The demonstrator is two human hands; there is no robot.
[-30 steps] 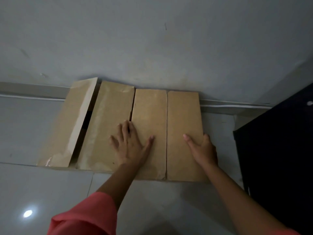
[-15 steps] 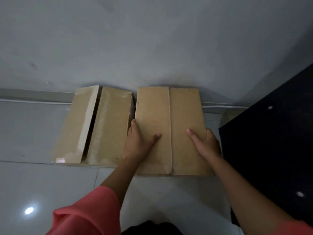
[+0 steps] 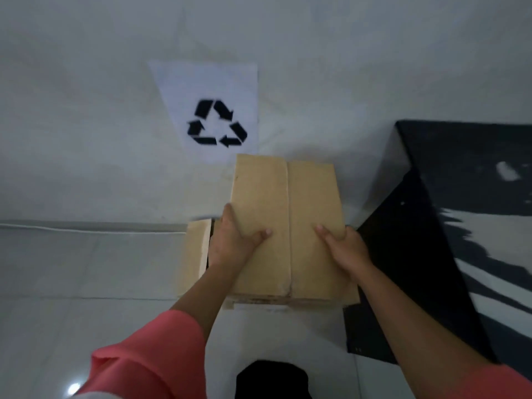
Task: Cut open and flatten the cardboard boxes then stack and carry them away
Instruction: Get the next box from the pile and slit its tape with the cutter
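A stack of flattened brown cardboard boxes (image 3: 285, 226) is lifted off the floor in front of the wall, its top face showing two long panels with a seam between. My left hand (image 3: 233, 243) grips the stack's left edge, thumb lying on top. My right hand (image 3: 342, 246) grips its right edge, thumb also on top. One more cardboard flap (image 3: 195, 254) hangs at the left, lower than the top panels and partly hidden behind my left wrist.
A white paper sign with a black recycling symbol (image 3: 216, 122) is stuck on the grey wall above the stack. A black cabinet (image 3: 426, 254) stands close on the right. Pale glossy floor tiles (image 3: 86, 269) spread to the left.
Both hands went from pressing flat on the spread-out cardboard to gripping its edges. The panels folded together and the stack rose from the floor. The view tilted up, showing the recycling sign.
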